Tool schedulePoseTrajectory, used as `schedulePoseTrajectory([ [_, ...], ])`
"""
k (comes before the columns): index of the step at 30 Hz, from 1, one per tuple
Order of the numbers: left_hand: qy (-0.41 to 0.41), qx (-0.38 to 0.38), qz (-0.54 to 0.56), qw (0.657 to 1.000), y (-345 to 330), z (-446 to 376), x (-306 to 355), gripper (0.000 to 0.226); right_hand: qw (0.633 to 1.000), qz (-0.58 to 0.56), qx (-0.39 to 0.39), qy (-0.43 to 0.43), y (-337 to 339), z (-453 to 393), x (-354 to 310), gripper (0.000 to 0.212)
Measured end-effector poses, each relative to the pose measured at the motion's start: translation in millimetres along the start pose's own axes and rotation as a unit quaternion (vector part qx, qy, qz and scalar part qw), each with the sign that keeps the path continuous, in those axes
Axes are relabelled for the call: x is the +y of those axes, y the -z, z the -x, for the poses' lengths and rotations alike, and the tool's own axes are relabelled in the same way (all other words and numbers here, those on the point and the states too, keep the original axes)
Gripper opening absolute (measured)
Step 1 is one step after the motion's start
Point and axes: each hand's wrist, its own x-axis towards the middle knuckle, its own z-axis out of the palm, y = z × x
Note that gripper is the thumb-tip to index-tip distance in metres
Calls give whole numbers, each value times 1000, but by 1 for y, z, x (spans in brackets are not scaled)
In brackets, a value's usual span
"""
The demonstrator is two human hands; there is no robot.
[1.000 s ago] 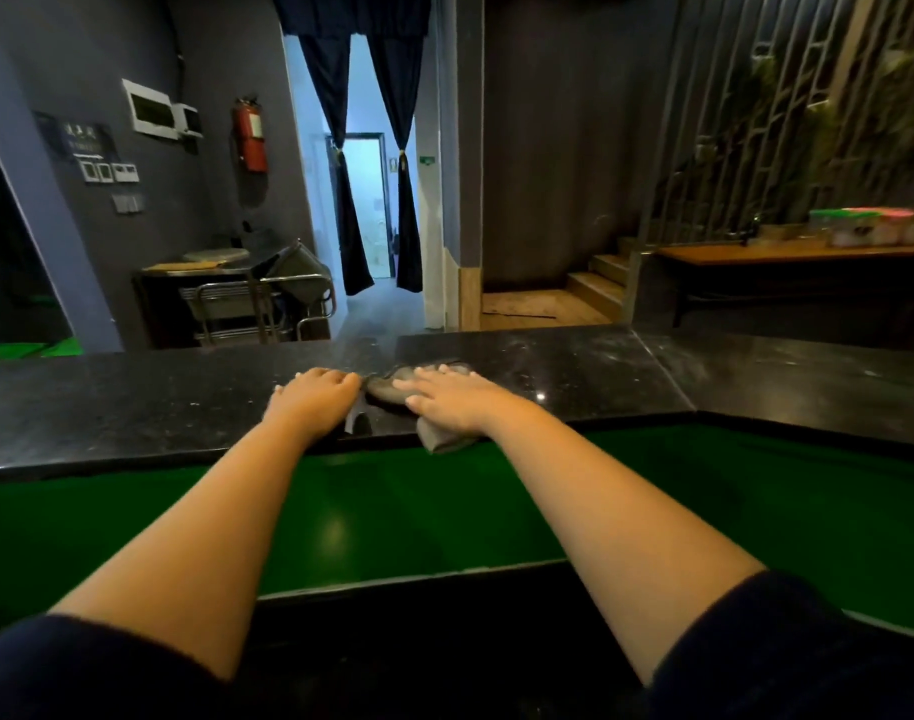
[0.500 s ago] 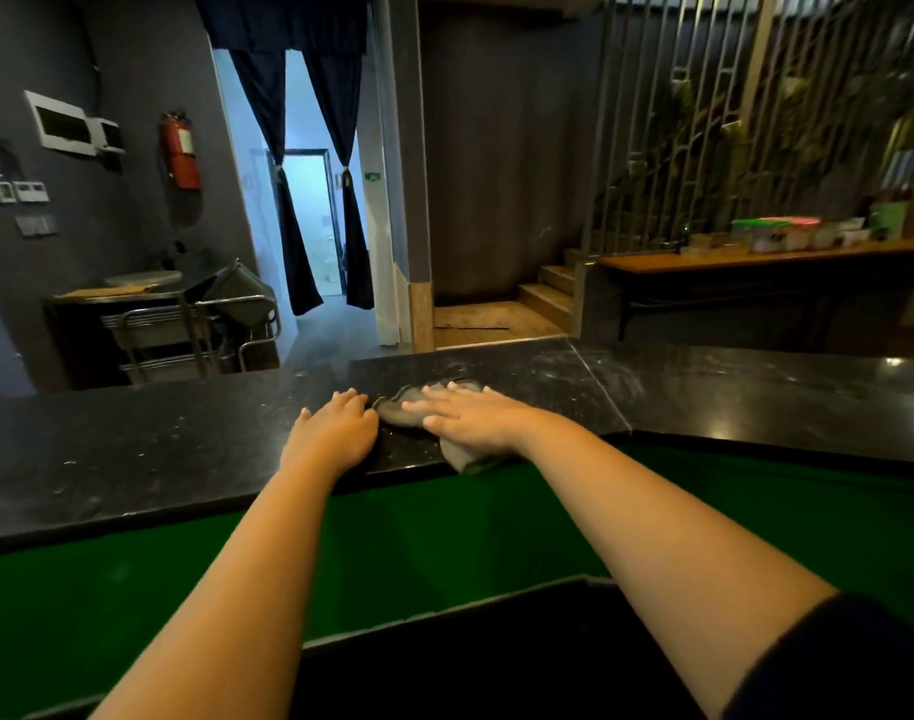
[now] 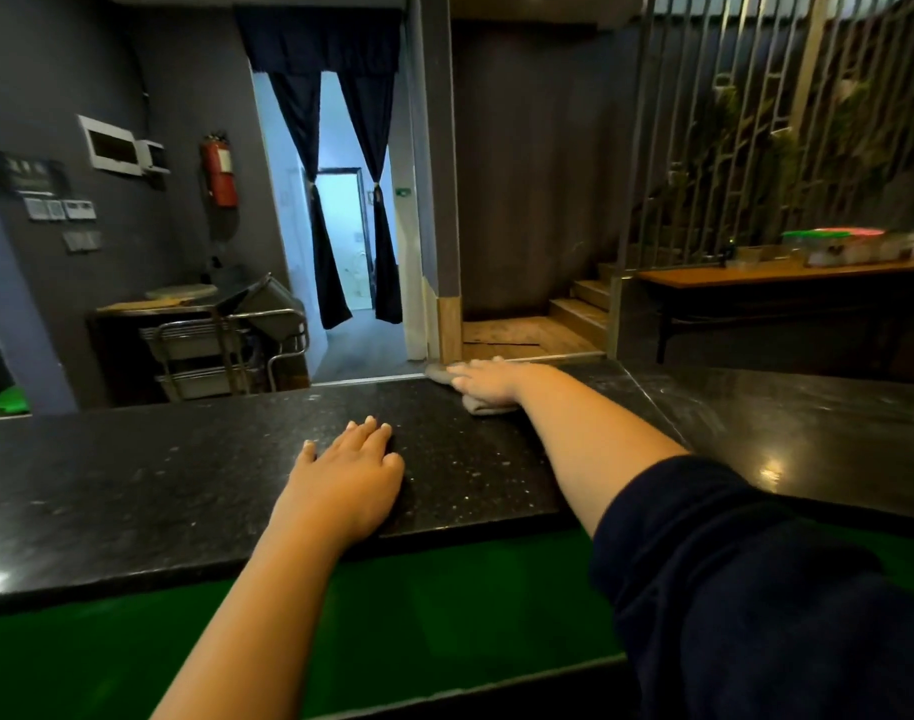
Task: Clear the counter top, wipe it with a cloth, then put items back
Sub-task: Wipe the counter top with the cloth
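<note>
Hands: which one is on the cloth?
The right hand, stretched to the far edge of the counter, presses flat on the grey cloth. The left hand lies flat on bare stone near the front edge, nothing under it.

Right hand [image 3: 488,381] flat on a grey cloth [image 3: 483,405] at the far edge of the black counter [image 3: 133,485]. Left hand [image 3: 348,472] lies palm down near the front edge, well apart from it.
</note>
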Motion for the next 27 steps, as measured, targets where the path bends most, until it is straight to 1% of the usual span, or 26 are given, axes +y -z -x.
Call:
schedulePoseTrajectory([
  [1, -1, 0, 6, 1000, 0, 1, 0, 53, 999, -4, -2, -41, 0, -5, 16, 57],
  [3, -1, -1, 12, 1000, 0, 0, -1, 53, 992, -26, 0, -126, -5, -20, 44, 74],
  [4, 0, 0, 15, 1000, 0, -1, 0, 54, 987, -43, 10, -153, -9, -30, 52, 79],
  [5, 1, 0, 17, 1000, -1, -1, 0, 54, 984, -48, 22, -172, -13, -33, 50, 79],
  [6, 1, 2, 19, 1000, -1, -1, 0, 54, 984, -40, 31, -173, -13, -18, 36, 75],
  [7, 3, 4, 21, 1000, -1, -1, 1, 54, 989, -29, 37, -143, -10, 3, 18, 69],
  [9, 10, 6, 27, 1000, 0, -1, 1, 54, 998, -3, 29, -48, -11, 35, -17, 60],
  [10, 13, 8, 25, 1000, 0, 0, 1, 54, 1000, 1, 21, 0, -13, 50, -33, 58],
  [12, 7, 13, 10, 1000, 0, 1, 2, 53, 998, -4, 10, 67, -26, 75, -50, 55],
  [14, -4, 20, 14, 1000, 2, 5, 3, 53, 994, -22, 13, 104, -33, 103, -43, 52],
  [15, -6, 20, 18, 1000, 4, 9, 5, 52, 994, -27, 22, 101, -33, 117, -32, 50],
  [16, -10, 20, 10, 1000, 6, 13, 6, 50, 996, -30, 33, 81, -31, 130, -19, 49],
  [17, -22, 22, -12, 999, 7, 16, 7, 47, 998, -40, 44, 37, -29, 140, -2, 48],
  [19, -48, 30, -65, 996, 9, 18, 9, 32, 992, -59, 70, -81, -32, 149, 31, 49],
  [21, -52, 31, -81, 995, 9, 20, 9, 18, 978, -50, 89, -184, -39, 147, 40, 54],
  [22, -55, 30, -79, 995, 9, 21, 10, 15, 974, -50, 92, -202, -40, 145, 32, 56],
  [23, -58, 32, -76, 995, 8, 21, 10, 14, 976, -51, 88, -192, -41, 144, 19, 58],
  [24, -62, 36, -75, 995, 8, 21, 11, 15, 982, -53, 84, -161, -40, 146, 1, 58],
  [27, -69, 47, -81, 993, 8, 20, 12, 21, 994, -72, 72, -42, -43, 159, -39, 49],
])
